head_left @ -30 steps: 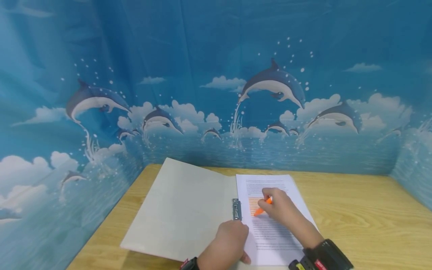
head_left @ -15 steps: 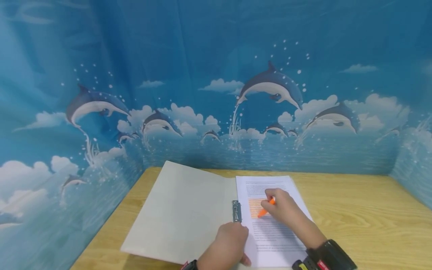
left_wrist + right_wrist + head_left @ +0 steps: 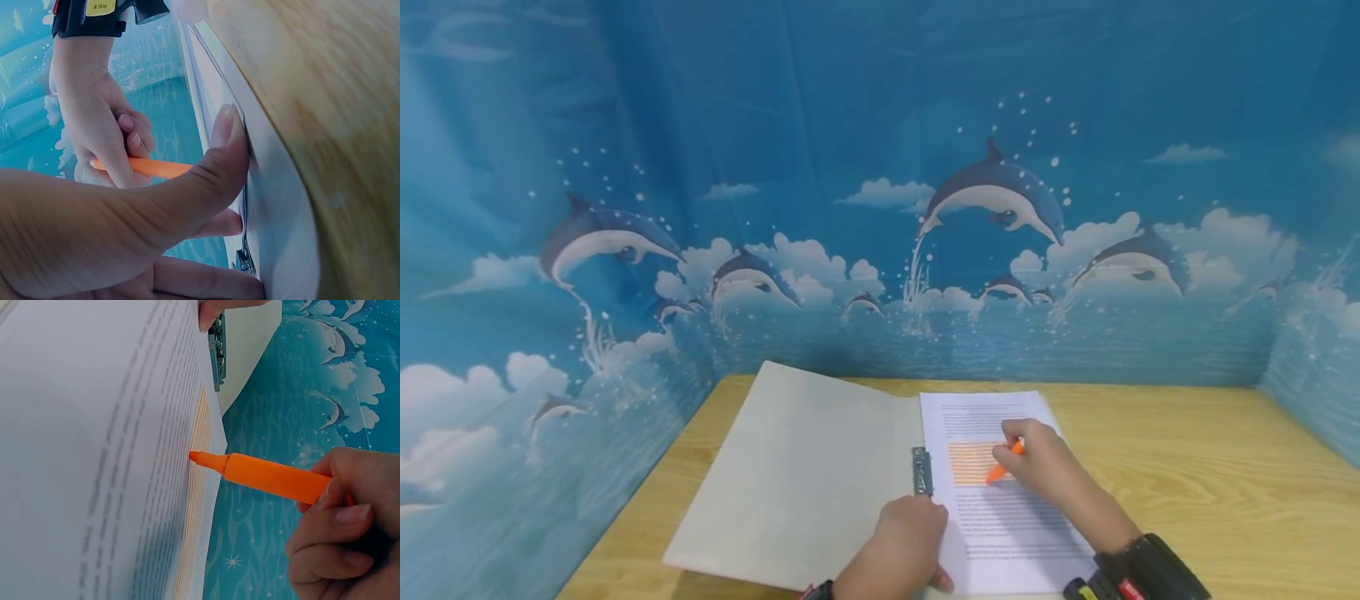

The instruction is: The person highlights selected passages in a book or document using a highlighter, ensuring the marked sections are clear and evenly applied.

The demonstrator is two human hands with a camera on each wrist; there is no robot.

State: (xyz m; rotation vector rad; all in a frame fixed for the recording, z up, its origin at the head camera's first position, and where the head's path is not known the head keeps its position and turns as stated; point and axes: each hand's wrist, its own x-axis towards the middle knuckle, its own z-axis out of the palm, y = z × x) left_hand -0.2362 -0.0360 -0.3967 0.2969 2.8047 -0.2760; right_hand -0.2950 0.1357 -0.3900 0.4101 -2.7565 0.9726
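My right hand [image 3: 1041,458] grips an orange highlighter [image 3: 275,476], its tip touching the printed paper [image 3: 1015,575] at the lower edge of a block of orange-marked lines [image 3: 967,465]. The paper lies on the right side of an open folder, whose pale cover [image 3: 820,475] spreads to the left. A metal clip [image 3: 922,473] sits at the paper's left edge. Just below the clip, my left hand [image 3: 902,537] presses on the folder and the sheet's edge. In the left wrist view, its thumb [image 3: 226,134] lies extended along the paper's margin.
A wooden table [image 3: 1187,467] carries the folder, with bare wood to its right. Behind and at both sides hangs a blue backdrop [image 3: 850,150] printed with dolphins and clouds. Both wrists wear black straps [image 3: 1150,567].
The highlighter tip has moved rightward along the bottom marked line, lengthening the orange there. The left hand stays in place on the folder. The head view has shifted slightly.
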